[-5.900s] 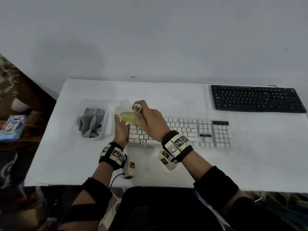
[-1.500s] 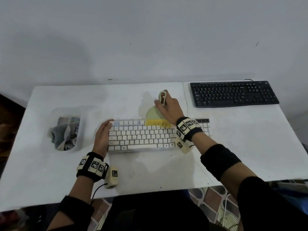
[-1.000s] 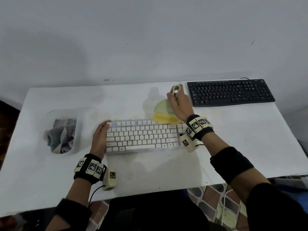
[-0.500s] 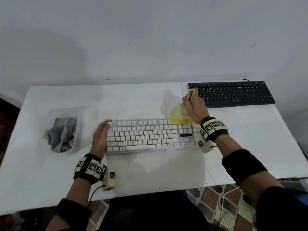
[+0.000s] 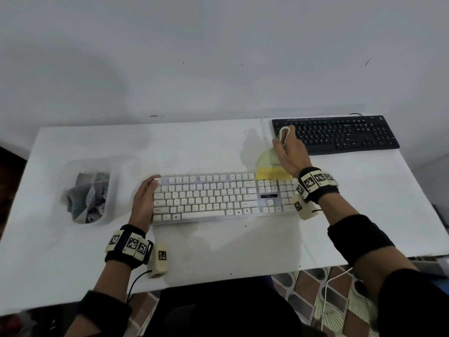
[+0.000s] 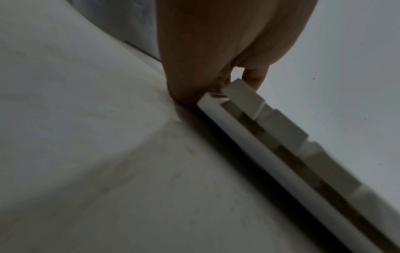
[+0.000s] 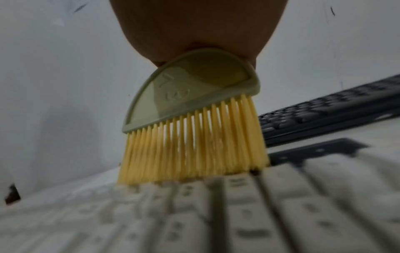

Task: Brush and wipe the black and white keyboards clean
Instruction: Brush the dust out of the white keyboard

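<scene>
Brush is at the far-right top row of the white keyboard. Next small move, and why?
Probably drop the brush one row toward the person and sweep back left. The right hand holds it with bristles on the top row above the number pad of the white keyboard, near that row's end, while the left hand braces the left edge.
</scene>
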The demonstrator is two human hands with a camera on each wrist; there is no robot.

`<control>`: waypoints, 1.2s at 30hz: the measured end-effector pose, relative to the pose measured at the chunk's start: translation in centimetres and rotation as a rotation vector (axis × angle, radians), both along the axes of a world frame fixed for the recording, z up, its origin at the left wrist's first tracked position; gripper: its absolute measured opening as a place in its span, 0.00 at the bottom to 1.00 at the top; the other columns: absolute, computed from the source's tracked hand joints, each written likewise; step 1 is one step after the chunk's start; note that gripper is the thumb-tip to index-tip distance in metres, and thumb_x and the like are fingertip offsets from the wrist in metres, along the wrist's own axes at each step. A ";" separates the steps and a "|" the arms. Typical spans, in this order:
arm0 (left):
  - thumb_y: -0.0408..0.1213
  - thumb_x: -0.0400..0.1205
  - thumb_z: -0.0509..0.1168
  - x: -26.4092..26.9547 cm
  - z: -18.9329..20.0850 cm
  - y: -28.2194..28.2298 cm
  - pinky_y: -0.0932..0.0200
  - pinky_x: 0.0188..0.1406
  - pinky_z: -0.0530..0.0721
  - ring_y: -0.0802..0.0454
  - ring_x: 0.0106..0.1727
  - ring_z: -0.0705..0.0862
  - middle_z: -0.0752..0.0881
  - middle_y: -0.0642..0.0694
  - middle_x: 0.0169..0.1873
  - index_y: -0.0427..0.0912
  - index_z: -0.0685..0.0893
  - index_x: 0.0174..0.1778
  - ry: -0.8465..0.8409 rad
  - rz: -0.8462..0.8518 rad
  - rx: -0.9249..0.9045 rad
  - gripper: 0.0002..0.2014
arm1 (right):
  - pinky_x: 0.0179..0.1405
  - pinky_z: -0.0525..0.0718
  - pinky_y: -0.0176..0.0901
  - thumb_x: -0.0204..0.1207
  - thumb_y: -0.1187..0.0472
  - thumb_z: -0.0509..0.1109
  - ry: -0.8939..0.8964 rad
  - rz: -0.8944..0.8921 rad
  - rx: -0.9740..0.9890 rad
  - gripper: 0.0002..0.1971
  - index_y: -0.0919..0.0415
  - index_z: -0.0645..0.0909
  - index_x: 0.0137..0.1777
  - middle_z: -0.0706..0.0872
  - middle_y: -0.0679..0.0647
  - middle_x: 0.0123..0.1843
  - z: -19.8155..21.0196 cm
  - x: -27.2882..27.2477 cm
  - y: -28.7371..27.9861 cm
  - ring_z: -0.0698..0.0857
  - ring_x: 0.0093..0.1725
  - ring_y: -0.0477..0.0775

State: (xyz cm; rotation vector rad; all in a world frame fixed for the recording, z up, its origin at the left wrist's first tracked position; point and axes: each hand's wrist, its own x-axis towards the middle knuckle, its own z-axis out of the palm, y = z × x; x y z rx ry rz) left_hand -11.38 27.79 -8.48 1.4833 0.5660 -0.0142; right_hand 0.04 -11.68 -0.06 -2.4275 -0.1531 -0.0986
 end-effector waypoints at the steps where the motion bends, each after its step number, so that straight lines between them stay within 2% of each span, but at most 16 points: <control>1: 0.42 0.91 0.62 0.0 0.0 0.0 0.45 0.65 0.86 0.48 0.62 0.87 0.89 0.42 0.65 0.49 0.86 0.66 0.002 -0.002 0.001 0.12 | 0.28 0.73 0.49 0.89 0.56 0.60 -0.008 -0.013 0.045 0.08 0.59 0.65 0.55 0.77 0.54 0.32 0.0 0.0 0.4 0.76 0.27 0.56; 4: 0.40 0.92 0.61 0.0 0.1 -0.2 0.48 0.60 0.85 0.49 0.59 0.87 0.89 0.44 0.61 0.48 0.86 0.66 0.004 -0.006 -0.004 0.11 | 0.26 0.70 0.45 0.89 0.56 0.60 -0.007 -0.035 0.160 0.09 0.60 0.65 0.54 0.74 0.52 0.32 0.2 0.2 2.0 0.71 0.26 0.50; 7: 0.40 0.92 0.61 0.1 0.2 -0.2 0.49 0.60 0.86 0.49 0.59 0.87 0.89 0.45 0.61 0.49 0.86 0.66 0.002 -0.005 -0.001 0.11 | 0.27 0.71 0.41 0.89 0.56 0.60 0.007 -0.023 0.210 0.08 0.58 0.64 0.54 0.75 0.52 0.34 0.1 0.2 3.5 0.72 0.27 0.48; 11: 0.41 0.91 0.61 0.0 0.2 -0.2 0.48 0.61 0.85 0.49 0.59 0.87 0.89 0.46 0.60 0.49 0.86 0.66 0.012 -0.001 0.001 0.11 | 0.29 0.73 0.50 0.89 0.56 0.60 0.036 0.077 0.069 0.09 0.58 0.64 0.55 0.78 0.61 0.32 -0.5 -0.1 3.4 0.77 0.27 0.59; 15: 0.40 0.91 0.61 0.0 0.3 -0.3 0.48 0.63 0.86 0.49 0.60 0.87 0.89 0.44 0.62 0.50 0.86 0.64 0.007 0.001 -0.009 0.10 | 0.27 0.72 0.46 0.89 0.56 0.61 0.047 0.063 -0.055 0.09 0.56 0.63 0.57 0.80 0.57 0.33 -0.4 0.1 1.6 0.79 0.27 0.58; 19: 0.41 0.91 0.61 0.1 0.2 -0.2 0.46 0.64 0.86 0.48 0.61 0.87 0.89 0.42 0.64 0.52 0.86 0.63 0.009 0.002 -0.009 0.10 | 0.27 0.71 0.47 0.88 0.57 0.61 0.013 0.035 -0.023 0.08 0.58 0.64 0.55 0.78 0.55 0.31 0.2 0.6 2.0 0.76 0.26 0.55; 22: 0.42 0.91 0.61 0.1 0.0 -0.1 0.43 0.66 0.86 0.46 0.63 0.87 0.88 0.41 0.65 0.53 0.87 0.63 0.011 -0.002 -0.006 0.10 | 0.28 0.74 0.53 0.88 0.56 0.60 -0.013 0.037 0.134 0.08 0.58 0.64 0.54 0.79 0.66 0.34 0.7 0.8 4.3 0.76 0.28 0.56; 25: 0.42 0.91 0.62 0.2 -0.1 -0.1 0.43 0.67 0.85 0.46 0.63 0.87 0.88 0.41 0.66 0.52 0.87 0.64 0.006 -0.009 0.006 0.10 | 0.33 0.79 0.62 0.87 0.54 0.59 -0.006 0.045 0.231 0.09 0.59 0.65 0.54 0.80 0.73 0.40 0.9 0.8 6.2 0.80 0.33 0.67; 27: 0.42 0.91 0.62 0.2 0.0 -0.1 0.45 0.67 0.85 0.47 0.63 0.87 0.88 0.41 0.66 0.51 0.87 0.64 0.009 -0.001 -0.001 0.10 | 0.35 0.79 0.63 0.87 0.54 0.60 0.013 0.055 0.209 0.11 0.62 0.66 0.55 0.80 0.72 0.40 0.6 0.6 6.4 0.80 0.35 0.71; 32: 0.42 0.91 0.62 0.1 0.2 0.0 0.45 0.67 0.85 0.45 0.65 0.87 0.88 0.42 0.66 0.54 0.87 0.62 0.022 -0.008 0.000 0.10 | 0.31 0.83 0.65 0.88 0.58 0.61 0.037 0.045 0.059 0.08 0.61 0.66 0.57 0.82 0.66 0.36 -0.8 -0.1 2.5 0.81 0.29 0.64; 36: 0.41 0.92 0.61 0.1 0.4 -0.1 0.50 0.60 0.86 0.48 0.62 0.87 0.88 0.43 0.64 0.51 0.86 0.65 0.026 -0.011 0.001 0.11 | 0.30 0.84 0.64 0.86 0.56 0.62 0.018 -0.031 0.039 0.09 0.59 0.66 0.57 0.83 0.64 0.36 -0.5 0.2 -0.4 0.82 0.29 0.64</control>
